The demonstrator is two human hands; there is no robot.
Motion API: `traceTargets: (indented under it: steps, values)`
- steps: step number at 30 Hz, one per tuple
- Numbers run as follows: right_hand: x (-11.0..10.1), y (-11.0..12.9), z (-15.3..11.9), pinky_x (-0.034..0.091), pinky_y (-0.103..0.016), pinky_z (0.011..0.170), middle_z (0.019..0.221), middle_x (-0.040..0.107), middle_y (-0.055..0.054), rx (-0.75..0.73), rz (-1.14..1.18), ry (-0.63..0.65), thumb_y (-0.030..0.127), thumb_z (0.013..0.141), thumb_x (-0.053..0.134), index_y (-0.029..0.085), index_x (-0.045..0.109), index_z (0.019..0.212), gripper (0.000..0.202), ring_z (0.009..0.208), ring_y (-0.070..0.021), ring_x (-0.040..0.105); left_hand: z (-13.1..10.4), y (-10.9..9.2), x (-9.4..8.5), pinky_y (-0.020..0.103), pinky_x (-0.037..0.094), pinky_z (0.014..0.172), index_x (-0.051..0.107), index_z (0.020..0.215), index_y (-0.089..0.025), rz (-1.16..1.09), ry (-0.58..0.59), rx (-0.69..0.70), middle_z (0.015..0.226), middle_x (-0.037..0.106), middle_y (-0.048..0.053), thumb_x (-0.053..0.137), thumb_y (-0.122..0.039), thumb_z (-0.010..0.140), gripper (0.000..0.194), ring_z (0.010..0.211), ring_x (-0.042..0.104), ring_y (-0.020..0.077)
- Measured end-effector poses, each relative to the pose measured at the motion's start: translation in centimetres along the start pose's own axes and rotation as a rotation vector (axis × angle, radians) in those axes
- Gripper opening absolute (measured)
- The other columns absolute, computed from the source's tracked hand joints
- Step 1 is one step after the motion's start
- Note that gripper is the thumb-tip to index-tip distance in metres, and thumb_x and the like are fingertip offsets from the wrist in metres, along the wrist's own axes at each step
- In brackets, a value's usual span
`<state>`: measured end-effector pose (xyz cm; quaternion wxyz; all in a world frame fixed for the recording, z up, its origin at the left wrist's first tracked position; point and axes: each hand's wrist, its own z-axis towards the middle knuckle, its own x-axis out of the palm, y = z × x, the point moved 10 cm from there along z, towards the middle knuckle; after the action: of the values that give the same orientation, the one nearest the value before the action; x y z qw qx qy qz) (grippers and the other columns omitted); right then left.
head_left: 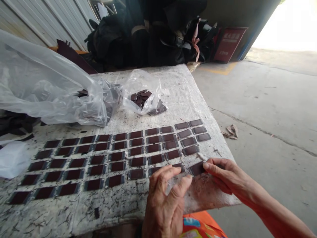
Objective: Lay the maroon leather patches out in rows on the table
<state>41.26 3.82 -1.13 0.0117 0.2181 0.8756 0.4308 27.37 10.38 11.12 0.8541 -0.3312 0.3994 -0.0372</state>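
Looks like a workshop: scuffed bench (173, 89) with rows of dark cut pieces (136, 151) and scraps, clear plastic bags (61, 86) of parts, black bundles (148, 39) stacked behind, cracked concrete floor (267, 109), corrugated wall (47, 19).

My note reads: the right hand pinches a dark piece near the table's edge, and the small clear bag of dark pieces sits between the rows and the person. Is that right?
Not quite: the head view shows the small clear bag beyond the rows. The right hand does pinch a dark piece near the table's edge.
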Motion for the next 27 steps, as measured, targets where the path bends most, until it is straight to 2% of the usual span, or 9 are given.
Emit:
traceTargets:
  steps: [3,7,10,15,22,24,27]
  values:
    - [-0.8,0.2,0.4,0.011,-0.020,0.034,0.038,0.030,0.011,-0.015,-0.134,-0.111,0.068,0.069,0.060,0.018,0.049,0.066,0.051,0.033,-0.0040,0.019,-0.3,0.7,-0.4,0.035,0.044,0.090,0.065,0.102,-0.020,0.039,-0.059,-0.036,0.101,0.060,0.006,0.043,-0.002,0.086,0.032,0.104,0.050,0.0190]
    - [-1.2,-0.3,0.7,0.013,-0.022,0.036,0.041,0.027,0.010,-0.037,-0.234,-0.192,0.066,0.075,0.054,0.019,0.048,0.064,0.048,0.036,-0.0053,0.020,-0.5,-0.2,0.9,0.036,0.040,0.089,0.066,0.095,-0.016,0.128,-0.089,0.060,0.095,0.066,0.004,0.042,-0.010,0.090,0.025,0.099,0.052,0.0201]
    - [-1.5,-0.3,0.9,0.016,-0.022,0.039,0.047,0.028,0.009,-0.068,-0.277,-0.243,0.064,0.076,0.054,0.018,0.050,0.064,0.048,0.040,-0.0062,0.022,-0.5,-0.7,2.3,0.037,0.037,0.091,0.066,0.100,-0.015,0.159,-0.056,0.127,0.105,0.066,0.004,0.035,-0.014,0.094,0.031,0.102,0.052,0.0205]
    - [-1.2,1.0,0.8,0.027,-0.023,0.046,0.053,0.040,0.004,-0.157,-0.360,-0.304,0.059,0.077,0.052,0.015,0.054,0.063,0.047,0.051,-0.0104,0.034,-0.4,-0.2,4.9,0.036,0.033,0.098,0.058,0.120,-0.016,0.316,0.171,0.125,0.128,0.057,0.002,0.028,-0.018,0.097,0.038,0.117,0.045,0.0208]
    - [-0.6,2.3,0.3,0.032,-0.024,0.049,0.054,0.050,0.001,-0.145,-0.639,-0.368,0.053,0.082,0.044,0.017,0.056,0.064,0.042,0.056,-0.0152,0.044,-0.8,0.0,5.8,0.038,0.034,0.096,0.058,0.119,-0.013,0.408,0.205,0.139,0.128,0.056,0.003,0.023,-0.016,0.096,0.042,0.116,0.046,0.0224]
    - [-0.2,2.6,0.1,0.032,-0.025,0.049,0.054,0.051,0.001,-0.157,-0.747,-0.371,0.051,0.085,0.040,0.019,0.051,0.062,0.041,0.054,-0.0153,0.044,-0.8,0.0,5.7,0.039,0.034,0.096,0.060,0.117,-0.012,0.405,0.165,0.140,0.127,0.057,0.003,0.025,-0.015,0.096,0.041,0.115,0.047,0.0229]
    - [0.1,2.9,-0.2,0.032,-0.027,0.049,0.052,0.054,-0.002,-0.196,-0.957,-0.391,0.045,0.088,0.036,0.022,0.047,0.061,0.037,0.050,-0.0178,0.047,-1.0,-0.3,5.0,0.038,0.037,0.090,0.065,0.105,-0.015,0.408,-0.021,0.166,0.118,0.062,0.002,0.029,-0.016,0.094,0.038,0.106,0.053,0.0217]
